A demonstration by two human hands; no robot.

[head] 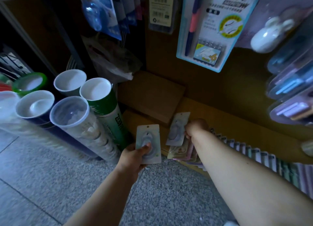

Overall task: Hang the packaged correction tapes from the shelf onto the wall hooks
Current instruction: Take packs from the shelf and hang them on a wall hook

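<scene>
My left hand (135, 156) grips a packaged correction tape (149, 141), a pale card with a clear blister and a handwritten 5, held upright over the floor. A little to the right, my right hand (196, 127) pinches a second packaged correction tape (177, 129) by its right edge and holds it tilted just above the low shelf. Below that hand a row of several more packs (240, 149) stands in the shelf (228, 117), running to the right. Hanging blister packs, among them a pen card (211, 27), fill the wall above; the hooks are out of sight.
Stacks of paper cups (69, 117) in plastic sleeves lean at the left. Brown cardboard boxes (152, 91) sit in the shelf behind the hands. More hanging packs (291, 88) crowd the right edge. Grey speckled floor tiles (50, 175) lie below.
</scene>
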